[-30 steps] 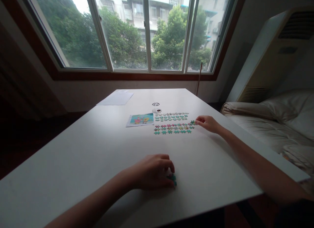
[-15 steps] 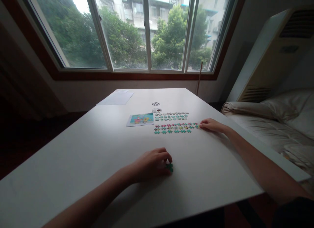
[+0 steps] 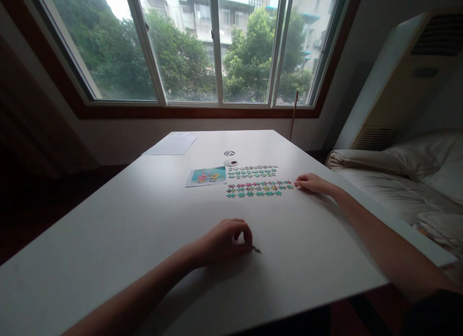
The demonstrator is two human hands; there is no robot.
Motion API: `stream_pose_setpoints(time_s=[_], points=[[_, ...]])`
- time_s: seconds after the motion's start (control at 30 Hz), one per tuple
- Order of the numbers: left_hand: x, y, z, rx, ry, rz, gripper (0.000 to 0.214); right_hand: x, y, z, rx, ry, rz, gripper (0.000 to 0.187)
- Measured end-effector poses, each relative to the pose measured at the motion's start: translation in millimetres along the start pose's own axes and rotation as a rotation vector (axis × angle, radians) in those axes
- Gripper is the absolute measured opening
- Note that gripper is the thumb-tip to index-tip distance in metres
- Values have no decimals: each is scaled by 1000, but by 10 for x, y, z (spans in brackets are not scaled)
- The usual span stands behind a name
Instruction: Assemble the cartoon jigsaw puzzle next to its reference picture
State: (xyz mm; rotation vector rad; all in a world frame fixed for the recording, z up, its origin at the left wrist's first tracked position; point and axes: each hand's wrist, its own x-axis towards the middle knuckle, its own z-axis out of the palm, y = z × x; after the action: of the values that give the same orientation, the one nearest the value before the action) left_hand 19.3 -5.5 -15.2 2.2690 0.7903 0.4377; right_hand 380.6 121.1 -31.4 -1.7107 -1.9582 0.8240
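Note:
My left hand (image 3: 226, 240) is over the near part of the white table (image 3: 304, 259), its thumb and index finger pinching a small green jigsaw piece (image 3: 256, 249). That piece is tilted and shows nearly edge-on. Farther off, my right hand (image 3: 311, 183) rests at the right end of several rows of jigsaw pieces (image 3: 250, 194). Its fingers are bent together, with nothing visible in them, just right of the last piece (image 3: 290, 187). Pink, green and yellow pieces make up the nearer rows; the farther rows look pale green. Left of the rows lies a colourful cartoon picture sheet (image 3: 206, 177).
Two small round items (image 3: 230, 163) lie beyond the rows. White paper (image 3: 170, 145) is at the table's far left corner. A light sofa (image 3: 390, 172) stands along the right side, below a tall air conditioner (image 3: 383, 95). A window (image 3: 188, 56) is behind the table.
The green piece in my left hand has turned from facing up to nearly edge-on. My right fingertips have come slightly away from the last piece in the row.

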Motion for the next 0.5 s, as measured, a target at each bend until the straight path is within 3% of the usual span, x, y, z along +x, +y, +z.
stream_pose_setpoints(time_s=[0.17,0.3,0.37,0.5], points=[[42,34,-43,-434,137,-130,18,-12,-152,41,-43,110,-115,32],[89,-22,-69,-776,333,-395,32,-128,-505,315,-49,134,-286,33],[104,-53,-74,-827,377,-472,36,-260,-744,513,-32,91,-420,31],[107,-72,-71,-809,387,-486,39,-581,-1168,842,-11,-14,-579,23]])
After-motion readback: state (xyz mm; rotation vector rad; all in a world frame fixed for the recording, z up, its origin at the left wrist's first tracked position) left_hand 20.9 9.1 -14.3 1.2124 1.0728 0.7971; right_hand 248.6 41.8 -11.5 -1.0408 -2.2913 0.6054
